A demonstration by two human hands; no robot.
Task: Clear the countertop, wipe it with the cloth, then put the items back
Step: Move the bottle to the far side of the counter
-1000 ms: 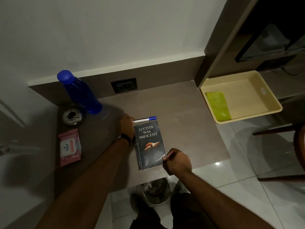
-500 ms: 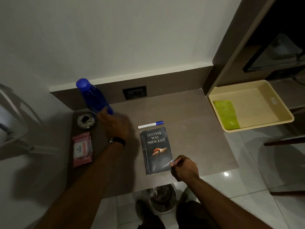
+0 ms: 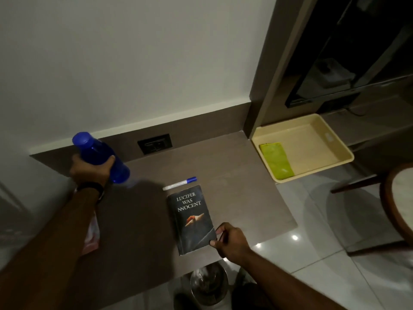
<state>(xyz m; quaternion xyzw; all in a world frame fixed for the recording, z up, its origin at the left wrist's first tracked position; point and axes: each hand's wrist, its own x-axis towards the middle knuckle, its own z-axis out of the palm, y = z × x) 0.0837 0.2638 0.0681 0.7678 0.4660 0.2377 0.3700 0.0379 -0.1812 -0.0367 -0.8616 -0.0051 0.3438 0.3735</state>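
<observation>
You face a plain white wall [image 3: 138, 63], dimly lit. A brown upstand [image 3: 201, 121] runs along its foot, and a dark socket [image 3: 154, 144] is set into it. To your right a brown post [image 3: 266, 86] rises beside a dark cabinet [image 3: 357, 52] with glossy, reflective fronts. Below you the floor [image 3: 312, 253] is pale glossy tile, with two small bright glints of light near the counter edge. A round chair [image 3: 397, 198] with a dark wooden rim stands at the right edge. A metal bin [image 3: 209, 285] sits on the floor directly below you.
</observation>
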